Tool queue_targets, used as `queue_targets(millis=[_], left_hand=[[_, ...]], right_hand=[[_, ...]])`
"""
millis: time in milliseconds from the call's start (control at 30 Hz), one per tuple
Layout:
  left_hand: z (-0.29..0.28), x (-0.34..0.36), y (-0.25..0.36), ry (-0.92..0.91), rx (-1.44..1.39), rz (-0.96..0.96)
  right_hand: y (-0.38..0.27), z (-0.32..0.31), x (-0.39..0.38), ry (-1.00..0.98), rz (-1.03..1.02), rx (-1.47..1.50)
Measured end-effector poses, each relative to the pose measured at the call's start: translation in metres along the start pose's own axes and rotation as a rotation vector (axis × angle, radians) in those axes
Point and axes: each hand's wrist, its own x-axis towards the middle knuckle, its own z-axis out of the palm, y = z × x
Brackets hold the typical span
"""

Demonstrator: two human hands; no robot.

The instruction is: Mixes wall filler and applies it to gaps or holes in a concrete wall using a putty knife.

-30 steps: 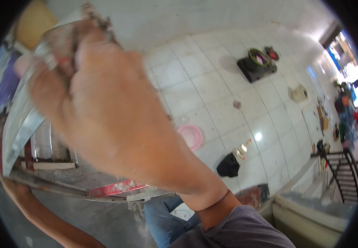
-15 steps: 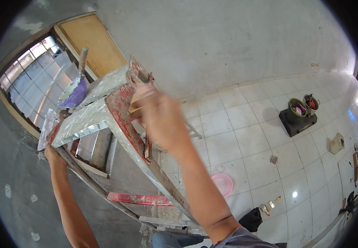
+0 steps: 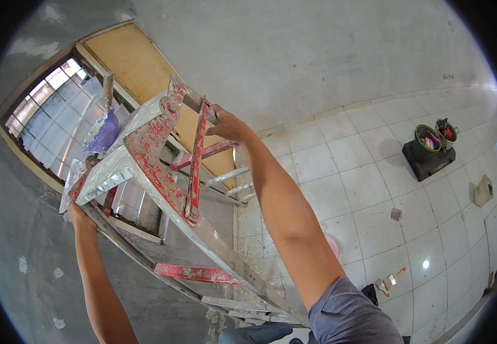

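A paint-spattered aluminium stepladder [image 3: 151,166] with red braces fills the middle of the head view, seen from above. My left hand [image 3: 78,215] grips the ladder's left rail just below the top platform. My right hand [image 3: 224,123] holds the far side of the ladder top, near a red brace [image 3: 197,155]. On the top platform lie a purple trowel-like tool [image 3: 104,133] with a wooden handle and some white rags.
A wooden door [image 3: 145,74] and a barred window [image 3: 48,114] are in the grey wall behind the ladder. On the white tiled floor [image 3: 346,172] stand two buckets on a black box [image 3: 432,150], a pink lid [image 3: 333,245], a paintbrush [image 3: 390,281] and a pale bag [image 3: 482,190].
My right hand has moved away from the camera out to the far side of the ladder top. The view has swung so the whole ladder top shows. My left hand keeps its grip.
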Motion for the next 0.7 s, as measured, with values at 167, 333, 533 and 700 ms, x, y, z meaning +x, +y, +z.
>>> queue_targets(millis=[167,333,533,700], left_hand=[[0.022,-0.016,0.004,-0.029,-0.003,-0.023],[0.007,-0.004,0.006,-0.026,0.026,0.053],[0.004,0.005,-0.003,0.029,0.0,0.002],[0.002,0.0,-0.001,0.037,0.006,0.009]], right_hand=[[0.005,0.018,0.002,0.207,0.06,-0.09],[-0.008,0.033,-0.001,0.327,0.103,-0.144],[0.002,0.018,-0.011,0.215,0.123,-0.049],[-0.011,0.016,-0.02,0.147,0.043,0.789]])
